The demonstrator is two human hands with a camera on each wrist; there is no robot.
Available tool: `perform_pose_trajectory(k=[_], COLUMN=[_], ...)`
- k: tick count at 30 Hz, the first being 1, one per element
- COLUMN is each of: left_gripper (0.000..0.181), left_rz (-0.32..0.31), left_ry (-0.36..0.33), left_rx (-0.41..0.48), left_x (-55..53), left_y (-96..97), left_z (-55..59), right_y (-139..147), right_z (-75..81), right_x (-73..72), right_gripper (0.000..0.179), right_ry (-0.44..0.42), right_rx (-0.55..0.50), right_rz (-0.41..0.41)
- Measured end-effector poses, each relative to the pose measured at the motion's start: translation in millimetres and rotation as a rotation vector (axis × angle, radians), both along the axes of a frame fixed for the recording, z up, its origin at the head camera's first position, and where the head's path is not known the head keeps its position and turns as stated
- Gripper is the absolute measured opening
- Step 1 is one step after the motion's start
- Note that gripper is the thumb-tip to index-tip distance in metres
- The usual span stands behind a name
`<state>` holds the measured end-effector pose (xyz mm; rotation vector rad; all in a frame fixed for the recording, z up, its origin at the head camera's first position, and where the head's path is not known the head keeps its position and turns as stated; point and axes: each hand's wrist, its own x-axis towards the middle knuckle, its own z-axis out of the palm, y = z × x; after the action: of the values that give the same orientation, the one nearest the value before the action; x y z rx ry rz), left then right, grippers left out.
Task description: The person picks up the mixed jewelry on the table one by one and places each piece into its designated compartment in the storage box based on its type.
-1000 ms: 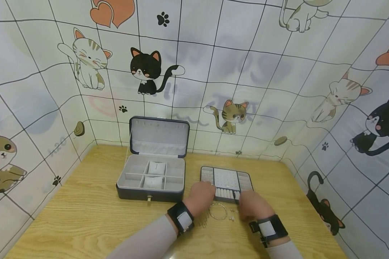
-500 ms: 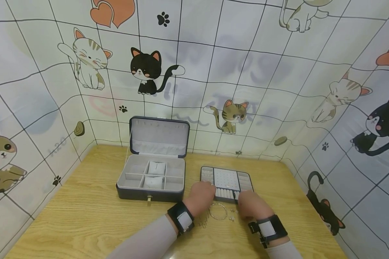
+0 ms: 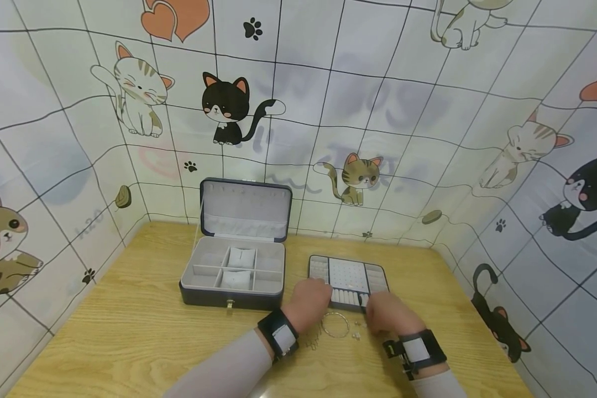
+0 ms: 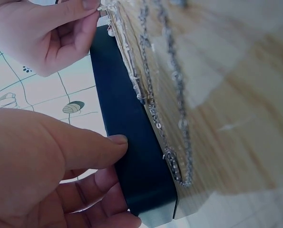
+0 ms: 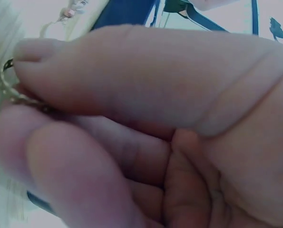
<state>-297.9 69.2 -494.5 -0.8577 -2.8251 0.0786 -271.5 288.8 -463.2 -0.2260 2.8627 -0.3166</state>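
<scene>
My left hand [image 3: 308,301] grips the left front corner of a navy jewelry tray [image 3: 347,307]. In the left wrist view its thumb [image 4: 96,149] lies on the tray's dark wall, with fingers curled near the corner. My right hand [image 3: 393,315] is at the tray's right front corner. Between thumb and fingertips it pinches a thin gold-coloured ring [image 5: 4,83], partly hidden by the fingers. The tray has a light dotted panel and a row of padded ring slots, with a dark item in one slot. A silver chain [image 4: 185,128] lies on the table before the tray.
A gold-coloured bangle [image 3: 347,326] and small earring-like pieces [image 3: 356,335] lie between my hands. Left of the tray stands an opened navy jewelry box [image 3: 204,298], lid upright, with two light cushions [image 3: 241,258] inside. Cat-print cloth [image 3: 298,110] surrounds the wooden table [image 3: 109,320].
My left hand stays on the tray corner. The right hand has barely shifted, and the head view has moved very slightly.
</scene>
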Motion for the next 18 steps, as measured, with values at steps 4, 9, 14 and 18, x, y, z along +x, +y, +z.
perform_pose_trajectory(k=[4,9,14,18], left_gripper=[0.011,0.009,0.008,0.01], left_rz=[-0.003,-0.006,-0.003,-0.005], left_ry=[-0.002,-0.019,-0.029,-0.037], left_rx=[-0.005,-0.022,-0.02,-0.01], left_x=[0.1,0.6,0.7,0.9], left_y=[0.4,-0.2,-0.3,0.0], left_z=[-0.6,0.5,1.8,2.8], right_y=[4.6,6.2,5.5,5.4], right_z=[3.9,7.8,10.0,9.5], right_x=[-0.3,-3.2,-7.6,-10.0], right_gripper=[0.026,0.026,0.023,0.022], right_ry=[0.017,0.027,0.054,0.079], right_rx=[-0.048,-0.082,-0.065,-0.073], right_rz=[-0.007,-0.032,-0.061,-0.085])
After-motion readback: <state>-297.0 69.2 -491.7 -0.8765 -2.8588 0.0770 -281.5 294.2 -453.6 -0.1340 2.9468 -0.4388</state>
